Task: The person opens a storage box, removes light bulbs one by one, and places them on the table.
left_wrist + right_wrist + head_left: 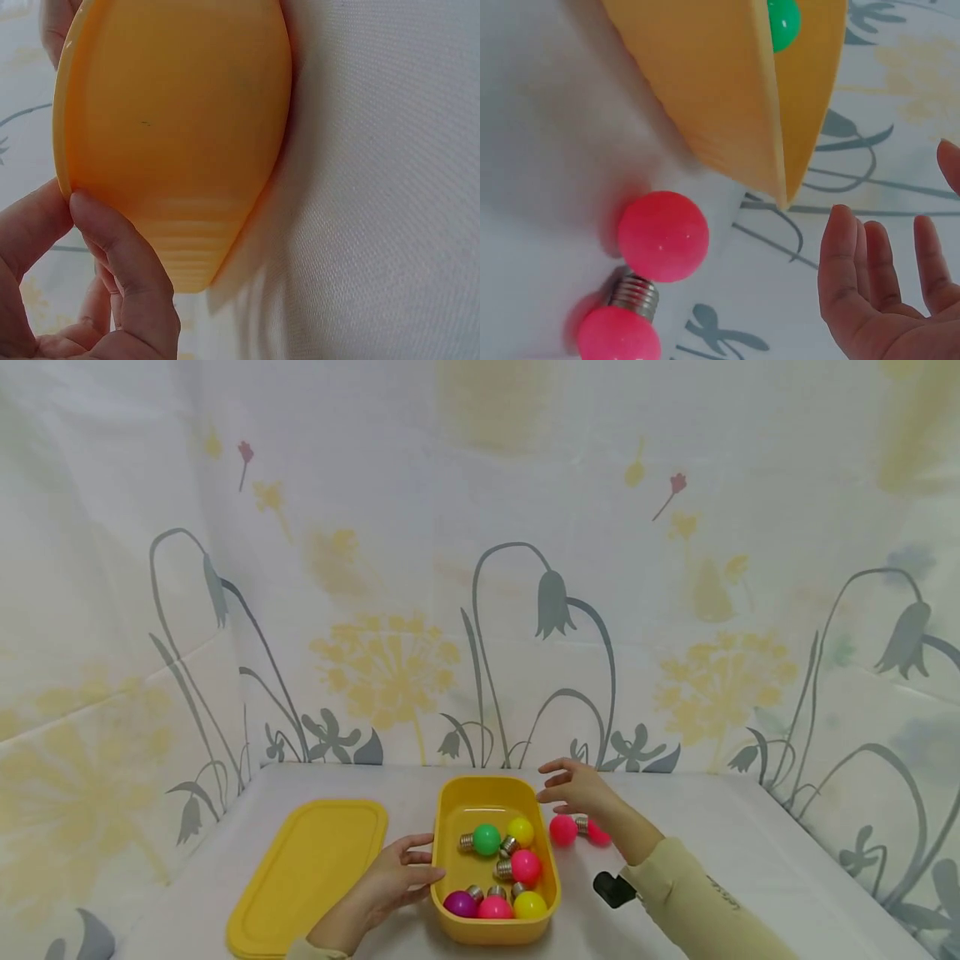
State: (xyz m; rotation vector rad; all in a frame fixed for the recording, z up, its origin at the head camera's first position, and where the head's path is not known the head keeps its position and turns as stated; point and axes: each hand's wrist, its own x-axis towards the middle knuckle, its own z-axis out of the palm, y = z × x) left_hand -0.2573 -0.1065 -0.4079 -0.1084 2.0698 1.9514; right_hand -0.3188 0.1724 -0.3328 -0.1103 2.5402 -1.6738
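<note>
Looking down from my head, my left hand (390, 881) rests relaxed fingers against the yellow tub (493, 927), at its nine o'clock; my right hand (581, 789) hovers spread and empty, with two pink bulbs (564, 830) just at its six o'clock. The tub's long axis runs away from me; its lid (311, 872) lies left on white cloth (750, 852).

At my left wrist, fingertips (112, 240) touch the tub wall (180, 127).

At my right wrist, open fingers (870, 285) hang apart from the bulbs (662, 236).
</note>
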